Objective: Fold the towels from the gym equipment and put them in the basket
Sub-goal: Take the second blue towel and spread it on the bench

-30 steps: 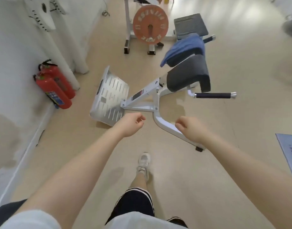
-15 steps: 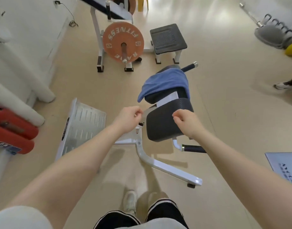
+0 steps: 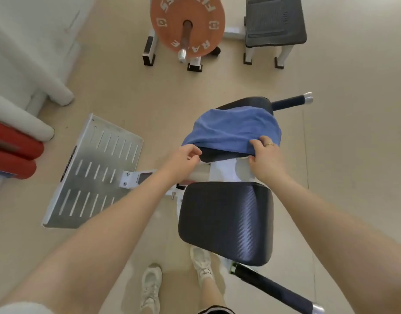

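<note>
A single wide-angle view is taken from head height, aimed steeply down and forward. The near black pad (image 3: 226, 223) is seen close below; the orange weight plate (image 3: 187, 26) is framed at the far edge.

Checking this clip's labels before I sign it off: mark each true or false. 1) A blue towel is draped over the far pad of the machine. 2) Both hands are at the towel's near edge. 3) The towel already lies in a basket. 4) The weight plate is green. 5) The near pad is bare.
1) True: the blue towel covers the far pad.
2) True: the left hand and right hand are at its near edge.
3) False: no basket is in view; it is on the machine.
4) False: the weight plate is orange.
5) True: the near pad has nothing on it.
</note>
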Demonstrator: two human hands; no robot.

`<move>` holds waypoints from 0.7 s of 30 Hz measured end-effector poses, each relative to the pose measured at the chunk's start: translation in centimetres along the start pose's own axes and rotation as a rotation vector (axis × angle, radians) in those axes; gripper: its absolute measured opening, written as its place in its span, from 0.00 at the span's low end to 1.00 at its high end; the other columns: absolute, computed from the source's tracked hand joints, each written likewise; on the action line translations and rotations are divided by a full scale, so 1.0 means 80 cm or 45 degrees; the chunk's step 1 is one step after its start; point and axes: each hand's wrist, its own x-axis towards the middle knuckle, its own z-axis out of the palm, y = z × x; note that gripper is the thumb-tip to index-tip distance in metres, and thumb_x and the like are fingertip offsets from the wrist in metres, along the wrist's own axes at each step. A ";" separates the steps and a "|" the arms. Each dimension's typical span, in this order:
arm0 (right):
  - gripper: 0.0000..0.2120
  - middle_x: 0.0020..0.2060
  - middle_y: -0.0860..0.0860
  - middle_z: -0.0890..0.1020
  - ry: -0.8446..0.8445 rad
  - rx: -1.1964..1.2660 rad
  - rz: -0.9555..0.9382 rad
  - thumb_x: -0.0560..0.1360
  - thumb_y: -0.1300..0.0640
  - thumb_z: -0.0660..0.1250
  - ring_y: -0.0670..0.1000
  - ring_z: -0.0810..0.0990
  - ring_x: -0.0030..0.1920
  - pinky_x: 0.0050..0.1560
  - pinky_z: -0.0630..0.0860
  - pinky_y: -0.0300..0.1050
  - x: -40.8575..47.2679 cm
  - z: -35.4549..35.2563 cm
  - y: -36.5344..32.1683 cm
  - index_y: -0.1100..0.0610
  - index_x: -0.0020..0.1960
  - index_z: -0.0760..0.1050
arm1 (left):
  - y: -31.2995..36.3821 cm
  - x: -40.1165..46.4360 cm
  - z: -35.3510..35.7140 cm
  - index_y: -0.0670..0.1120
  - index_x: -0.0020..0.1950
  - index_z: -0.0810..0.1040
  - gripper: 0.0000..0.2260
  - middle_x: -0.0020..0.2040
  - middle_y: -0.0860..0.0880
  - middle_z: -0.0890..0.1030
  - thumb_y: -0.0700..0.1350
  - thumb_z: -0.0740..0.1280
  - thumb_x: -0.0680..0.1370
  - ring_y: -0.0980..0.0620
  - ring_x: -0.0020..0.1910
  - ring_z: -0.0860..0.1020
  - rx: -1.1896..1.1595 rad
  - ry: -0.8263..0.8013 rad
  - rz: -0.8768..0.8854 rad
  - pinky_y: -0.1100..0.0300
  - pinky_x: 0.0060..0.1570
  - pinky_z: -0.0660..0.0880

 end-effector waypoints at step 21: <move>0.18 0.66 0.57 0.65 -0.177 -0.689 -0.420 0.73 0.63 0.66 0.58 0.66 0.62 0.53 0.68 0.48 0.041 -0.034 -0.014 0.61 0.62 0.68 | -0.016 -0.014 -0.031 0.47 0.52 0.76 0.09 0.42 0.51 0.79 0.40 0.58 0.79 0.45 0.42 0.79 0.035 0.203 -0.028 0.57 0.42 0.74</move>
